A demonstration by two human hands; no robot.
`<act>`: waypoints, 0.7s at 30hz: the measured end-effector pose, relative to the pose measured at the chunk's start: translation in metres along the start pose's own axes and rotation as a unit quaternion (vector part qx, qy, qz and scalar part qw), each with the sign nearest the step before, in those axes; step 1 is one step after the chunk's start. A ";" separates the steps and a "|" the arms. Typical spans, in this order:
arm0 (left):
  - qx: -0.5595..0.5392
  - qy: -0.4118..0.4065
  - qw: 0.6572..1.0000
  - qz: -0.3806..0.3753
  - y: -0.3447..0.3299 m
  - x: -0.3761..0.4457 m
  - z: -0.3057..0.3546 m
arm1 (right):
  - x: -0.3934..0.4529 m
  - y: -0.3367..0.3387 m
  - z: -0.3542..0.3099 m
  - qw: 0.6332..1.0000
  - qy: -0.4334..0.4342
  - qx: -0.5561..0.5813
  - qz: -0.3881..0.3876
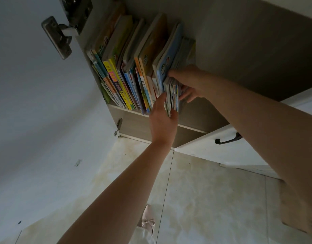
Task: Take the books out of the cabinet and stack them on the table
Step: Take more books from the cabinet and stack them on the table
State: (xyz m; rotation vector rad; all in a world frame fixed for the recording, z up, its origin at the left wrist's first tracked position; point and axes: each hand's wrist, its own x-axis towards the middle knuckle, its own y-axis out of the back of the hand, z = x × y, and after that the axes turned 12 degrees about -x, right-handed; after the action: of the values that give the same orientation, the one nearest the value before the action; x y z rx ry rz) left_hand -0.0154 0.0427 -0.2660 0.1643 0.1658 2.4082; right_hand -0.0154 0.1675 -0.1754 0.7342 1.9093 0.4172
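Hands (pixel 176 103) pinch thin, glossy booklets (pixel 173 95) beside flat paperbacks (pixel 127 71).

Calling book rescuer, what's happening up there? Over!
Left hand and right hand both grip a bundle of thin books at the row's right end. Bundle still on the cabinet shelf. Nothing in the way.
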 end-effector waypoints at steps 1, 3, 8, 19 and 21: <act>-0.001 -0.001 1.000 0.001 -0.001 -0.001 -0.001 | 0.000 0.001 0.000 1.000 0.000 -0.003 -0.003; -0.006 -0.012 1.000 0.016 -0.002 -0.003 -0.003 | -0.001 0.004 0.001 1.000 -0.001 -0.020 -0.007; 0.032 -0.025 0.998 -0.057 -0.014 -0.004 -0.010 | -0.004 0.012 0.011 0.998 -0.001 -0.055 0.018; 0.080 -0.022 0.992 -0.091 -0.070 0.008 -0.024 | 0.009 0.032 0.048 0.996 0.012 -0.046 0.079; 0.083 -0.039 0.992 -0.086 -0.069 0.005 -0.023 | 0.003 0.034 0.050 0.994 0.014 -0.056 0.089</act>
State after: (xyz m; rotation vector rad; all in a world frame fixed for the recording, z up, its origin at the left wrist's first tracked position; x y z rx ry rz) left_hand 0.0213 0.0955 -0.3000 0.3074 0.3299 2.2128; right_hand 0.0392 0.1934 -0.1799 0.8314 1.8362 0.6440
